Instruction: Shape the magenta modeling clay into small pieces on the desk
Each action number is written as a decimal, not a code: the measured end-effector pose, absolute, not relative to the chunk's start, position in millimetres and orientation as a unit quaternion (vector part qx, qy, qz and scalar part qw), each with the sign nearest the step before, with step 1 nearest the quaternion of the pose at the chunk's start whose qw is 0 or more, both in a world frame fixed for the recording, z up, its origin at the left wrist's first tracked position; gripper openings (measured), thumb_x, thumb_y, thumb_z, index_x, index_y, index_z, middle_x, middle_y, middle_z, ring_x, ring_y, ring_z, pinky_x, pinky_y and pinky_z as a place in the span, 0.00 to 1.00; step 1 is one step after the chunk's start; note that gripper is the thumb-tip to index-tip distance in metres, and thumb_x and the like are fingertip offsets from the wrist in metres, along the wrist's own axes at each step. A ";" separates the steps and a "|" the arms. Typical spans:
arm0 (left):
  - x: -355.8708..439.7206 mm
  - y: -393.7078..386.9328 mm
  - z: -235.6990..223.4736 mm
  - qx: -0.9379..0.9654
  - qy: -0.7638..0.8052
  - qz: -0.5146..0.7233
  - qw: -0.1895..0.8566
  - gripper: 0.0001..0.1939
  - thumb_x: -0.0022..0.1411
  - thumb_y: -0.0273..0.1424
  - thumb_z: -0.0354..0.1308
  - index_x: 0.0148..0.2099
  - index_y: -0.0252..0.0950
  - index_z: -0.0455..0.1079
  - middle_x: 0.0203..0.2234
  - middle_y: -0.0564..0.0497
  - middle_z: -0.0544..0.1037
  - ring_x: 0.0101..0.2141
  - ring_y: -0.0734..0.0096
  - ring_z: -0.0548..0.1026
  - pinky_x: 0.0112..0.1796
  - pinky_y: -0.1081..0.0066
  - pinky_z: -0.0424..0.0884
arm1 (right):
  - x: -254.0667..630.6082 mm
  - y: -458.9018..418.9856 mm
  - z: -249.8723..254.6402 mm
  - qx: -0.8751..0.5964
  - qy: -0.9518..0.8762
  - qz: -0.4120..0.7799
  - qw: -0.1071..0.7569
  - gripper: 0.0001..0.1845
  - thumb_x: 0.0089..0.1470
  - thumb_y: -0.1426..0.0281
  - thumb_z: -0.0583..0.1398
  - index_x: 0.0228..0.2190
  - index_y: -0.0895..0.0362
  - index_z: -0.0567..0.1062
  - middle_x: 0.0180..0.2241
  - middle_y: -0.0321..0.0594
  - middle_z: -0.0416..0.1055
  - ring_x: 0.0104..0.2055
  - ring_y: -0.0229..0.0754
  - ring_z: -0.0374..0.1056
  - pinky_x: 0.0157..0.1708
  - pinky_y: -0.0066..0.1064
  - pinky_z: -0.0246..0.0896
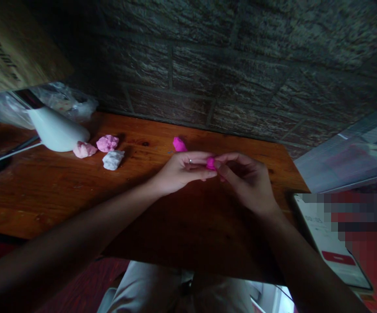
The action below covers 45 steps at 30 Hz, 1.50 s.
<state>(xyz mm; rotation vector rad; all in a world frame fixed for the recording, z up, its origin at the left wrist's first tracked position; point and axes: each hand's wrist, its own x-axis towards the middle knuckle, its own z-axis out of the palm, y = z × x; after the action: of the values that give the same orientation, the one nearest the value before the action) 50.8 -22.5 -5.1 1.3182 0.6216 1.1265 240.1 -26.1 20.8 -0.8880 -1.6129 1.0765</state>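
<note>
Between my two hands, above the wooden table, is a small lump of bright magenta modelling clay (211, 163). My left hand (185, 168), with a ring on one finger, pinches it from the left between thumb and fingers. From the right, the thumb and fingertips of my right hand (247, 178) close on the same lump. Just behind my left hand lies a larger magenta clay piece (179, 144), partly hidden by that hand. Farther left sit a pale pink clay lump (84, 149), a brighter pink clay lump (107, 143) and a white clay lump (113, 160).
A lamp with a white base (56, 130) stands at the table's left, its cable running off left. Clear plastic bags (71, 102) lie behind it. A phone (331, 243) rests at the right edge. The brick-patterned wall (191, 87) bounds the wooden table (45, 191) at the back.
</note>
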 end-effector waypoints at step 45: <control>51.9 -23.1 -5.2 0.581 0.264 0.489 0.595 0.17 0.55 0.32 0.74 0.46 0.33 0.81 0.40 0.45 0.86 0.41 0.64 0.83 0.46 0.66 0.77 | 240.8 -21.8 20.7 -0.379 -0.610 0.514 0.469 0.14 0.53 0.56 0.71 0.33 0.54 0.83 0.24 0.34 0.75 0.24 0.34 0.66 0.23 0.27 0.63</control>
<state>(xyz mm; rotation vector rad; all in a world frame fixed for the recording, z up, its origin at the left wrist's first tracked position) 51.9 -23.1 -5.2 1.3495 0.6135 1.1356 240.8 -21.8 20.7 -0.9288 -1.4970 1.2607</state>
